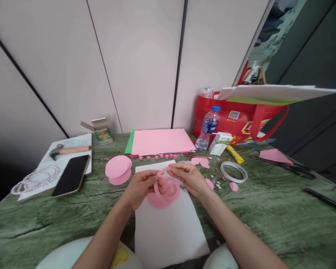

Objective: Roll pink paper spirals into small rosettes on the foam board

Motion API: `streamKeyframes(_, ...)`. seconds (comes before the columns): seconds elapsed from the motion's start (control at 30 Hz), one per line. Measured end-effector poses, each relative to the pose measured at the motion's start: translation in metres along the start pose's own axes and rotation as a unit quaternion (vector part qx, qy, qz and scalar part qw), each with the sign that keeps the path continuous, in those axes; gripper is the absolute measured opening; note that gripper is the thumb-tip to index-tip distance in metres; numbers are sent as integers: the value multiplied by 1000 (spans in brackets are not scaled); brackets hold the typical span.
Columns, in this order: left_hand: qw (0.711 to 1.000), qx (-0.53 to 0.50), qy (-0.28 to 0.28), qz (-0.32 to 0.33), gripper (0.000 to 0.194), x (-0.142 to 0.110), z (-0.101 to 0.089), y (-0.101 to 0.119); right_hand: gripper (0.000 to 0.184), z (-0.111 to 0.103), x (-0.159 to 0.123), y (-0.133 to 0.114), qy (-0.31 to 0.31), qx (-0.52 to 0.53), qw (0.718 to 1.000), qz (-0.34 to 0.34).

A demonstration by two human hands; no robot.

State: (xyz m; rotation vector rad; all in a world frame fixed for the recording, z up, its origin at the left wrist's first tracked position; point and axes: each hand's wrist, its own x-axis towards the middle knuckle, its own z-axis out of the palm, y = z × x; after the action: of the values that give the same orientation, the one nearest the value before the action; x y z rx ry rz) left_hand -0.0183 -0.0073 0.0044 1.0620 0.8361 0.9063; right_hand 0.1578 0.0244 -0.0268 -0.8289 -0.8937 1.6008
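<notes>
A pink paper spiral point(162, 198) hangs between my hands in loose curls, above a white sheet point(170, 237). My left hand point(144, 186) is closed on its left side, thumb and fingers pinching the strip. With thumb and forefinger, my right hand point(189, 177) pinches the strip's upper end. Left of my hands lies a stack of pink paper circles point(118, 168). Beyond them, several small pink rolled paper pieces point(156, 157) sit in a row before a pile of pink sheets point(164, 141).
To the right are a roll of tape point(233, 172), a yellow glue stick point(235, 154), scissors point(285, 164), a black pen point(324, 200), a water bottle point(208, 129) and a red bag point(226, 119). A phone point(72, 175), a hammer point(70, 150) and bead strings point(36, 180) lie left.
</notes>
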Motion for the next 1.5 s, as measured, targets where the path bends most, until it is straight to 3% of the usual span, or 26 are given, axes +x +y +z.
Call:
streamKeyframes(0.83,1000,10,2,-9,13,2,2,-2,24,3,0,5,10,33,999,18)
streamKeyframes(1.07,1000,11,26,-11,12,4,1,-3,27,2,-1,4,-21,9,999,43)
streamKeyframes(1.5,999,22,20,-17,13,4,1,-5,24,2,0,9,-4,-9,999,30)
